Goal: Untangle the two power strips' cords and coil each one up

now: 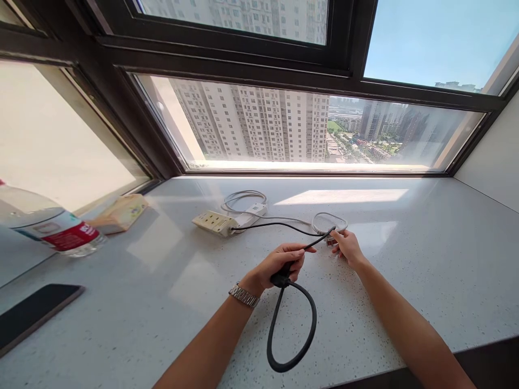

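Observation:
My left hand [281, 262], with a metal-band watch [244, 295] at its wrist, is closed round a black power cord [313, 324]. A loop of the cord hangs below that hand, and a black connector [279, 279] shows under the fingers. My right hand [347, 246] pinches the same cord farther along, just above the sill. Beside its fingertips lies a small plug-like piece [329, 241], partly hidden. From there the cord runs left to a cream power strip [214, 222]. A white power strip [252, 215] sits against it, with a coiled white cable [243, 194] behind.
On the left of the speckled white sill [154, 302] are a large clear bottle [60, 229] with a red label, a tissue pack [121, 213] and a dark phone [34, 313]. A dark-framed window [259, 127] rises behind the sill. A white wall [492, 151] bounds the right.

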{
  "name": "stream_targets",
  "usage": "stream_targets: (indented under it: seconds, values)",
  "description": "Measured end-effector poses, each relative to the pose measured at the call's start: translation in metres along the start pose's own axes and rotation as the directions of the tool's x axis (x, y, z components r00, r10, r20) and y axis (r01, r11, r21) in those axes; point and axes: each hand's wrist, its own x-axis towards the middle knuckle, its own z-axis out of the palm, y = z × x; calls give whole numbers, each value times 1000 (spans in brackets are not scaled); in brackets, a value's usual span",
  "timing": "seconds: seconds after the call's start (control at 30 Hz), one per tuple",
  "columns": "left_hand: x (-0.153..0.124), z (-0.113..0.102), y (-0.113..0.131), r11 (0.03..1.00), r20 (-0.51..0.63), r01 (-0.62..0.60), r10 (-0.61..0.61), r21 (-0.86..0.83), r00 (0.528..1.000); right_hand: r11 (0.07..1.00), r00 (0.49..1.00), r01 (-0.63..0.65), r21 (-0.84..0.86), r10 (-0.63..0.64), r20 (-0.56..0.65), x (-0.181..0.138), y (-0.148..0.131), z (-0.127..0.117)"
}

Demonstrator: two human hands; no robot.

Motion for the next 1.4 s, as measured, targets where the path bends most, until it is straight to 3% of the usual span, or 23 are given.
stream_targets:
  seconds: [0.1,0.2,0.33,0.43,0.6,0.77,1.0,1.17,1.27,1.4]
  values:
    - [-2,-3,3,1000,-1,7,-7,22,1000,999,1000,-19,39,20,-14,-1,-1,1]
    - [-1,-5,7,998,-131,-14,21,58,991,995,999,-46,86,47,-8,-3,-5,-1]
    - [9,-12,4,982,-443,1,84,189,893,980,995,-88,180,79,59,-7,-11,-6]
    - [17,-17,-4,951,-546,58,125,305,828,944,982,-129,302,80,169,-9,-12,-9]
    - [18,-13,-9,926,-474,-5,198,377,858,909,966,-150,390,51,253,-12,-10,-7]
    - [14,-6,-5,923,-438,16,167,384,883,881,935,-223,418,72,346,-16,-11,-5]
    - [19,-5,-13,901,-435,34,176,433,883,864,826,-348,363,100,554,-15,-5,-8]
    - [21,-6,-17,940,-373,-1,137,342,918,876,752,-413,251,172,637,-19,-7,-11]
    - [21,-9,-18,961,-313,-43,132,274,941,888,796,-400,226,214,566,-21,-10,-9]
    - [22,-15,-22,973,-288,-89,149,211,946,967,969,-157,198,112,220,-20,-6,-4]
